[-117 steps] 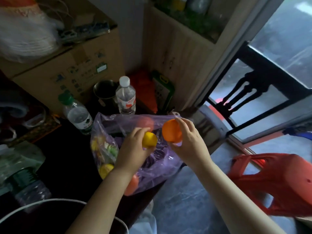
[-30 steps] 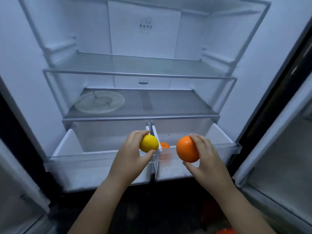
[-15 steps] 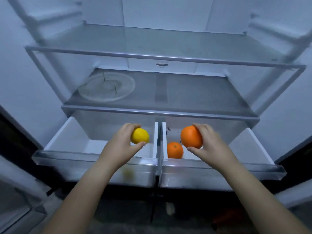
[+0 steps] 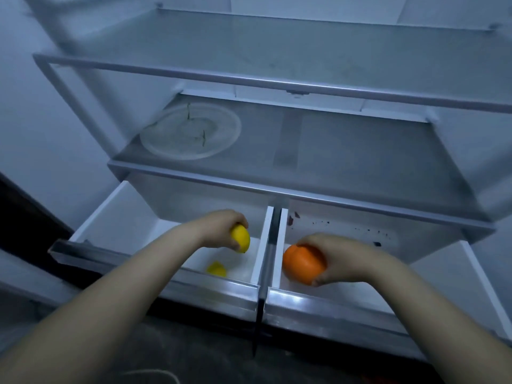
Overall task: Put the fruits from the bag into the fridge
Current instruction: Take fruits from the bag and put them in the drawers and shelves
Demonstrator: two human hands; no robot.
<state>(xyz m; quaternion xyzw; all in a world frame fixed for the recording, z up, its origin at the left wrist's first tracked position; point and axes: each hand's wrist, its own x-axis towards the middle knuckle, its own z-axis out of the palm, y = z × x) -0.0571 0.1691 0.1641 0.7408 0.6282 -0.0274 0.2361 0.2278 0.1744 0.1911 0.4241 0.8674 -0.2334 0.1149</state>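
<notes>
The fridge stands open in front of me with its two bottom drawers pulled out. My left hand (image 4: 219, 227) reaches down into the left drawer (image 4: 116, 214) and grips a yellow lemon (image 4: 241, 239). A second yellow fruit (image 4: 217, 269) lies on that drawer's floor just below. My right hand (image 4: 343, 259) is inside the right drawer (image 4: 476, 275), closed over an orange (image 4: 302, 263). The orange that lay in the right drawer earlier is hidden behind my hand and the held orange. The bag is out of view.
A clear round plate (image 4: 191, 134) rests at the left of the lower glass shelf (image 4: 346, 151). Another glass shelf (image 4: 277, 48) sits above it. A divider (image 4: 273, 231) separates the drawers. Dark specks mark the right drawer's back wall.
I turned from the bag on the table to the open fridge. Both hands moved down into the drawers with their fruits, and the view dropped closer.
</notes>
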